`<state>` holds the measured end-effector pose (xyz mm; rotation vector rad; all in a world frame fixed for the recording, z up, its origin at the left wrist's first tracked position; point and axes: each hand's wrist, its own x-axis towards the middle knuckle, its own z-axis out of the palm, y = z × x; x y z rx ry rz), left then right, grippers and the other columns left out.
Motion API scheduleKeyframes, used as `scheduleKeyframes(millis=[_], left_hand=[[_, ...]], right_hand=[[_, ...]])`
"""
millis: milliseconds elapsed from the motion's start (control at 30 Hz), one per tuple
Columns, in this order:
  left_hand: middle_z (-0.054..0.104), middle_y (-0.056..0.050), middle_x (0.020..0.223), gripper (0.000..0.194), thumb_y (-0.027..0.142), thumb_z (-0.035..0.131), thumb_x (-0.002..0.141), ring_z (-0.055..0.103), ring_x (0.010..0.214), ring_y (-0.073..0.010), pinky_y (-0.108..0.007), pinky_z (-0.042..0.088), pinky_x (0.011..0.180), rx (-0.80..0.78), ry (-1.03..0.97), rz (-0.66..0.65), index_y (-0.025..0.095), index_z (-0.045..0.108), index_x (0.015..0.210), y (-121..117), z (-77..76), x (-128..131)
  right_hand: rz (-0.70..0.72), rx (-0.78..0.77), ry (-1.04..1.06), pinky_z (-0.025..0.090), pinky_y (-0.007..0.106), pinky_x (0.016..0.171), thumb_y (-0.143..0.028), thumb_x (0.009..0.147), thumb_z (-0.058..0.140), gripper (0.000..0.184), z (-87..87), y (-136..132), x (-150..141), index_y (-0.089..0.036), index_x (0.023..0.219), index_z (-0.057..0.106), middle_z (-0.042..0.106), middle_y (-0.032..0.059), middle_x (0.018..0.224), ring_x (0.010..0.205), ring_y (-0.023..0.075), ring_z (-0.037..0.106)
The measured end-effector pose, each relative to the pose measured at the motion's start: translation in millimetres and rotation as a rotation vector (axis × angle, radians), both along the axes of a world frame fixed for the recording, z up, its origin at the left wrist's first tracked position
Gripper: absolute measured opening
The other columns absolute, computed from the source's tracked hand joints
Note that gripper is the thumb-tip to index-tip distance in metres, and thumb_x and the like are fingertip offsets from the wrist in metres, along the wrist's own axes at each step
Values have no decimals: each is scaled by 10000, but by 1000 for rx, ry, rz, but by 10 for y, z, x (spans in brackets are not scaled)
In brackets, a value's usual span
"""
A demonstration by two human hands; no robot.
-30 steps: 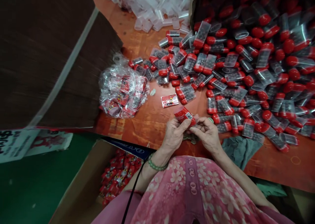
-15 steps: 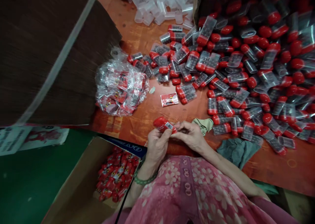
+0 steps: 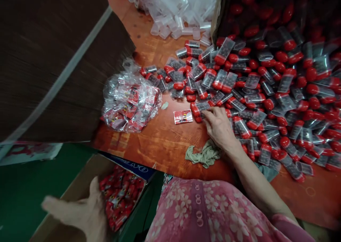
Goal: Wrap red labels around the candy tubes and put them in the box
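Note:
My left hand [image 3: 84,213] is over the cardboard carton [image 3: 71,180] at the lower left, fingers spread and blurred, with nothing in them. Inside the carton lie many red wrapped pieces [image 3: 124,196]. At the near edge of the pile, my right hand [image 3: 220,128] has its fingertips closed on the end of a red-capped clear case [image 3: 199,107]. Part of that case is hidden under the fingers. Left of it, a small red printed card [image 3: 183,116] lies flat on the orange table [image 3: 160,142].
A heap of red-capped clear cases [image 3: 258,117] covers the right side. Clear plastic sleeves [image 3: 183,7] are piled at the back. On the left are a plastic bag of red printed pieces [image 3: 130,103] and a large dark box [image 3: 53,57]. A crumpled greenish cloth [image 3: 204,155] lies near the front edge.
The red piece held between both hands has left them. My left hand has swung down left over the carton and opened. My right hand has moved forward to the pile, and the cloth has shifted left.

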<state>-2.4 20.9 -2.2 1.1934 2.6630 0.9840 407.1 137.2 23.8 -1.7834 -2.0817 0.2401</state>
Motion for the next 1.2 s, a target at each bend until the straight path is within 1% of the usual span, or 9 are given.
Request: scheduleKeyframes(millis=[67,100,200,333,500,667,900,1067,1200], left_hand=[[634,-88,1337,624,448,740,740,563,1255,-382,-593,408,1107,149,103,-41,192,593,1290,222,18,343],[688,-59,1260,451,419,687,819,633,1172,-316,-536,476,1064,154,62,-217,220,646,1222,369,25,589],[672,-117,1296,335,293,616,903,646,1193,-259,-437,506,1066,208,-26,-850,188,653,1219,855,5,1382],[517,-195,1465,449,247,535,946,474,1391,-285,-480,427,1151,125,62,-1200,117,518,1376,1350,-104,2052],[566,-220,1405,398,201,441,974,493,1372,-306,-504,422,1150,-10,137,-1275,65,549,1332,1524,-272,2188],[578,-218,1389,449,42,321,930,496,1369,-276,-497,437,1134,79,168,-1307,54,582,1295,1474,-350,2152],[753,-135,1010,233,167,480,951,686,941,-250,-409,547,837,252,272,-1182,129,710,947,1544,-285,2152],[734,-116,1008,223,124,491,936,666,911,-220,-344,554,843,321,261,-1229,146,693,1027,1505,-254,2084],[706,-119,943,311,49,424,906,637,841,-235,-354,542,774,207,400,-1165,142,685,1049,1462,-205,2049]], right_hand=[[27,-12,-100,435,497,905,-105,906,491,389,-12,111,22,-192,1256,637,606,163,1252,1123,334,483],[47,-24,-139,420,508,902,-95,902,483,413,-18,155,29,-190,1278,624,593,170,1293,1154,348,463],[82,-52,-185,381,513,916,-123,925,467,410,-46,245,41,-187,1309,596,598,169,1320,1198,357,441],[97,-36,-223,356,478,929,-164,962,430,391,-125,267,62,-178,1330,560,621,157,1290,1161,326,479],[78,1,-206,362,455,930,-147,971,402,344,-201,220,114,-144,1264,584,642,174,1220,1131,306,521],[23,51,100,437,422,889,-203,970,459,258,-101,128,156,-154,1176,606,687,142,1108,1028,278,591],[58,74,373,498,423,902,-139,941,485,278,69,-20,138,-191,1189,598,685,114,1077,1002,253,622],[59,53,456,529,401,893,-141,960,469,302,101,-75,159,-225,1221,595,688,98,1093,1013,230,641],[62,65,504,536,401,920,-174,977,471,298,124,-105,170,-237,1240,598,693,102,1117,1047,223,652]])
